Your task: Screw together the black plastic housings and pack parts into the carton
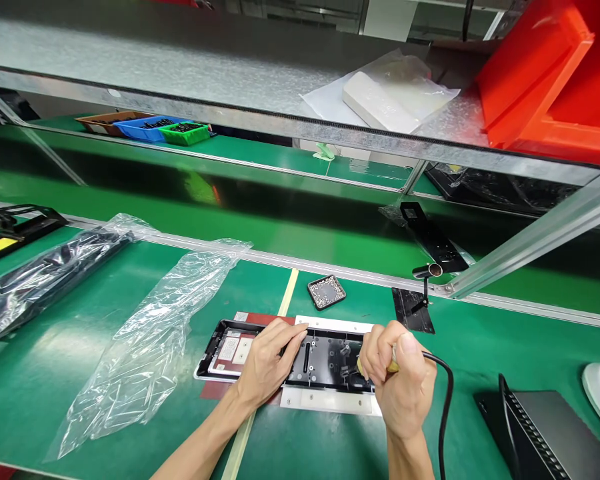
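A long black plastic housing [325, 363] lies across a metal fixture plate [320, 401] on the green bench. Over its middle rests my left hand [270, 353], fingers bent across the far rim and holding it down. My right hand [403, 380] is closed around a yellow corded electric screwdriver [393, 360], held over the housing's right part. Most of the tool and its tip are hidden by the fingers. Its black cable [449, 400] runs down to the right. Behind the housing sits a small black tray [327, 292] of small silvery screws.
Clear plastic bags [145, 347] lie left, one around a dark long part [55, 273]. At right are a black stand [425, 297], a dark panel [550, 427] and a slanted metal strut [535, 240]. A shelf [180, 80] with a red bin [545, 87] spans above.
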Action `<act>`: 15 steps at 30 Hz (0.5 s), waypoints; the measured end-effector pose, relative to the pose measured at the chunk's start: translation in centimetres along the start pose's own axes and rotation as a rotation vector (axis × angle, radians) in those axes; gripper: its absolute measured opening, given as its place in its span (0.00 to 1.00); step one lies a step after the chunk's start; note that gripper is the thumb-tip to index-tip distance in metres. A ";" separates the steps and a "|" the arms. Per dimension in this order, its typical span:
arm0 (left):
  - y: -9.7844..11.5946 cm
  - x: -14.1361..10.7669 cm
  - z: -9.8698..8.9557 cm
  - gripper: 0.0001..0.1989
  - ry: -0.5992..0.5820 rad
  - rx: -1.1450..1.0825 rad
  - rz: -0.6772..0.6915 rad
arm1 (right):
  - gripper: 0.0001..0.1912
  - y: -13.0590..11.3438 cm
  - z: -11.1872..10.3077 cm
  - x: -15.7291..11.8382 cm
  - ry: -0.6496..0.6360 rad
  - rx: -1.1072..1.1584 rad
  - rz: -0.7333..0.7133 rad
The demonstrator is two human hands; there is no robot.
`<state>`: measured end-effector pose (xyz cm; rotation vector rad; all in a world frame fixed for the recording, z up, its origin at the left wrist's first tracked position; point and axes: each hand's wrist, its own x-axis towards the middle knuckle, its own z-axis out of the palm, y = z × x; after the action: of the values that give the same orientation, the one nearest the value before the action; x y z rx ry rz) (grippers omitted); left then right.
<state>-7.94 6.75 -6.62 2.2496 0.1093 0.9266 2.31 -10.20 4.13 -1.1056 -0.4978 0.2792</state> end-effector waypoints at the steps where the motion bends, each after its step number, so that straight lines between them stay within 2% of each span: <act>1: 0.0 0.0 0.0 0.15 0.003 0.003 -0.001 | 0.25 0.0 0.0 0.0 0.000 -0.003 -0.002; 10: 0.2 0.1 -0.2 0.14 0.002 0.013 0.042 | 0.25 0.4 -0.2 -0.1 -0.005 -0.022 0.007; 15: 2.2 1.3 -0.7 0.13 -0.006 -0.065 0.057 | 0.25 0.2 -0.2 0.1 -0.026 -0.010 0.027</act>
<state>-7.78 5.89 -4.14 2.2052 0.0128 0.9402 2.47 -10.23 3.87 -1.1201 -0.5081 0.3152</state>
